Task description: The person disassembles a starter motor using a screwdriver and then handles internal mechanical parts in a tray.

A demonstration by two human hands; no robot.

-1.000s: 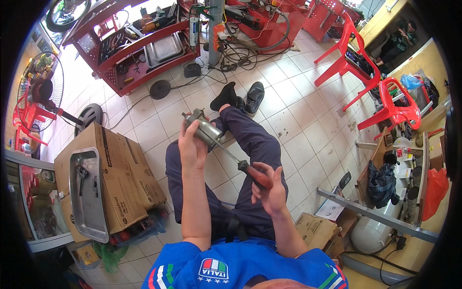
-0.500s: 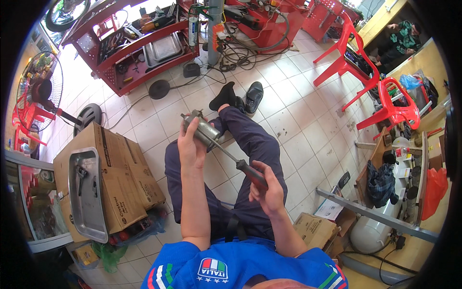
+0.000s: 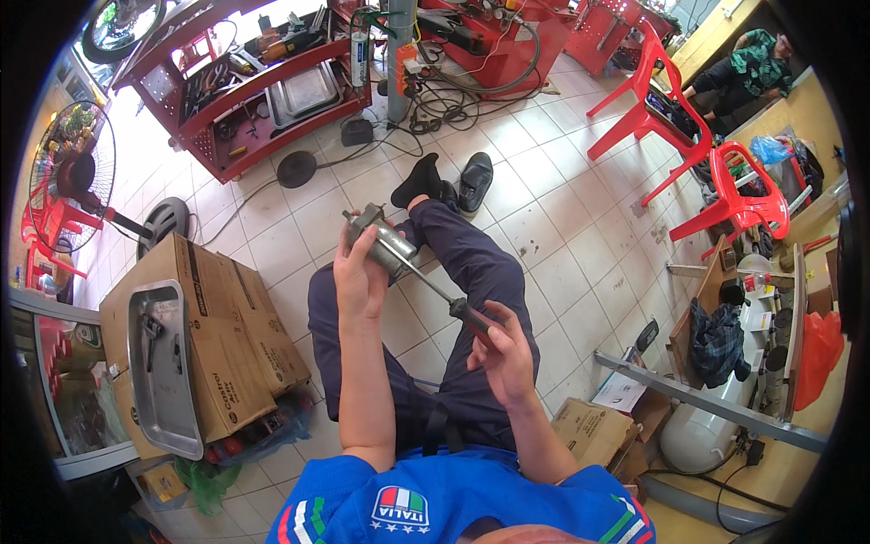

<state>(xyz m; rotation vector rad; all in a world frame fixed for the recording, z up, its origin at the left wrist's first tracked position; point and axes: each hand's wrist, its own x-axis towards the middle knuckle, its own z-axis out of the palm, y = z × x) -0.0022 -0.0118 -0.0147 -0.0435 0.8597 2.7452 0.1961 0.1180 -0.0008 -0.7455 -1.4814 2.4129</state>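
Observation:
Above my lap, my left hand (image 3: 360, 279) is closed around a grey metal motor-like cylinder (image 3: 391, 247), with a short shaft end sticking out at its upper left. My right hand (image 3: 507, 355) grips a screwdriver (image 3: 469, 315) by its dark and red handle. The screwdriver's long shaft slants up and left to the cylinder and lies along its side. I cannot make out exactly where the tip rests. Both forearms are raised over my dark trousers.
At my left, a metal tray (image 3: 167, 381) with small tools lies on cardboard boxes (image 3: 237, 335). A fan (image 3: 80, 172) stands beyond. Ahead are a red tool cart (image 3: 208, 150) and cables (image 3: 449, 113). Red chairs (image 3: 729, 195) stand at right; another person (image 3: 757, 68) sits behind them.
The cylinder and screwdriver have turned slightly in my hands, and the right-hand fingers have shifted a little on the handle. The other person at the far right now sits more upright.

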